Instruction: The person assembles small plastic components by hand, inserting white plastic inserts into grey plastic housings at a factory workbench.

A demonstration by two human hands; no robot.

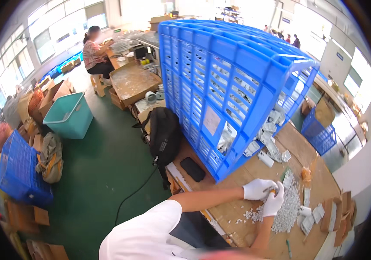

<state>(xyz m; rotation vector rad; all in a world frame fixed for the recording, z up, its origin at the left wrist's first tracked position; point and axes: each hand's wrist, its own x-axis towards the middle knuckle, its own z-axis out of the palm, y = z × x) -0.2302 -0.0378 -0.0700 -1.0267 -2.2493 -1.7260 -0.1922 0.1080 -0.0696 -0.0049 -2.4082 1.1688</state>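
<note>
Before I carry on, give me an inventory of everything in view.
Table: one, brown, front right.
Bits: many, pale grey, piled on table.
Big crate: one, blue, on table.
Parts: several, grey, spilling from big crate.
Cylinders: two, white, on table.
Case: one, black, on table.
Backpack: one, black, beside big crate.
Stick: one, green, lower table.
Tub: one, teal, floor left.
Small crates: at least two, blue, far left and far right.
Boxes: several, brown, floor left and table right.
Cable: one, black, floor.
Seated person: one, patterned top, back left.
Left grip: one, white-gloved, over table.
Right grip: one, white-gloved, against left grip.
</note>
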